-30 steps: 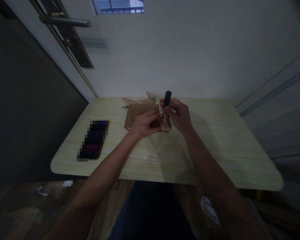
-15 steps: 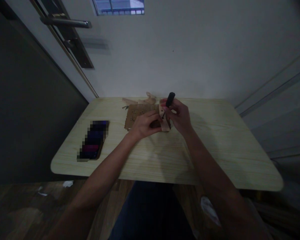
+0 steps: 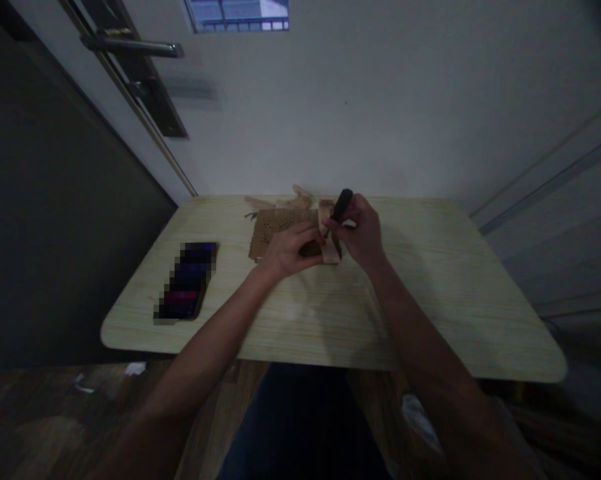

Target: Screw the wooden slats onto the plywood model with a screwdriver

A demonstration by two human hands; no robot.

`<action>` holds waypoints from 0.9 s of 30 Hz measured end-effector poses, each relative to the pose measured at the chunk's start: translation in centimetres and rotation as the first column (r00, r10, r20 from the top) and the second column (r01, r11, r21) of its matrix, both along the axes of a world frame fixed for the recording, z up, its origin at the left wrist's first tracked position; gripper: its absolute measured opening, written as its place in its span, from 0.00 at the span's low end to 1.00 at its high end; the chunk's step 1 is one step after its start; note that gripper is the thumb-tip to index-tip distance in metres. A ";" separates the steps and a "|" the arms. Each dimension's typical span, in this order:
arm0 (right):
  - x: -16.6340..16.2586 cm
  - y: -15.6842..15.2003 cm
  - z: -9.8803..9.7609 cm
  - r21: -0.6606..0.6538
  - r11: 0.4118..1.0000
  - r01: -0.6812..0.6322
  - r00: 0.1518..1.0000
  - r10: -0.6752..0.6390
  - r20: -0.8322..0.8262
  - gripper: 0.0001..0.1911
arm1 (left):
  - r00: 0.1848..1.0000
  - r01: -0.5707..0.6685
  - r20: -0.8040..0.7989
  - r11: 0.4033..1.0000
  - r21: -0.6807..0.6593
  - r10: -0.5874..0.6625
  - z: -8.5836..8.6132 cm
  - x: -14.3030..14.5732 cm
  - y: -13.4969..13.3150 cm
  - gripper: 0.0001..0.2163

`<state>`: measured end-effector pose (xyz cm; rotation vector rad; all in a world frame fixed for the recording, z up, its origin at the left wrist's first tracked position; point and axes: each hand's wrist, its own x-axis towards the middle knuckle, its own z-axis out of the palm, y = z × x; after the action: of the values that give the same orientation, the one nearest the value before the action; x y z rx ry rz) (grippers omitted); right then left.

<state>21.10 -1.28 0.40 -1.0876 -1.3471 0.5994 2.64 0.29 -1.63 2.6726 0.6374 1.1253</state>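
Observation:
My right hand (image 3: 359, 228) is closed around the black handle of a screwdriver (image 3: 342, 203), which leans with its lower end toward a pale wooden piece (image 3: 331, 253). That piece stands at the right end of a brown corrugated cardboard sheet (image 3: 261, 233) with small dark holes or screws in it. My left hand (image 3: 293, 249) lies over the sheet, its fingers and thumb gripping the wooden piece from the left. The screwdriver's tip is too small and dim to make out. Behind the sheet are more pale wooden parts (image 3: 300, 199).
A phone (image 3: 187, 280) lies on the left of the light wood-grain table (image 3: 430, 320). Small dark screws (image 3: 251, 215) sit beside the cardboard's far left corner. A white door with a metal handle (image 3: 135, 47) rises behind the table.
The screwdriver handle has tilted a little further to the right and dropped slightly. My right fingers have shifted around it, baring more of the wooden piece's far end. My left hand stays put.

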 end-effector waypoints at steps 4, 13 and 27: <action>0.2 0.1 0.2 0.027 0.994 -0.103 0.994 0.104 -0.038 0.25 | 1.000 0.002 -0.002 1.000 -0.012 -0.002 0.1 0.0 -0.1 0.15; 0.4 -0.5 0.8 0.009 0.984 -0.180 0.984 0.180 -0.003 0.20 | 1.000 0.011 0.002 1.000 0.000 -0.011 0.1 0.0 -0.1 0.17; 0.2 0.3 0.1 -0.002 0.990 -0.144 0.986 0.143 -0.090 0.26 | 1.000 0.000 0.019 1.000 0.030 -0.001 -0.1 0.0 0.0 0.17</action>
<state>21.31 -0.98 0.49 -0.9642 -1.3529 0.7522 2.68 0.28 -1.69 2.6832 0.6218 1.1677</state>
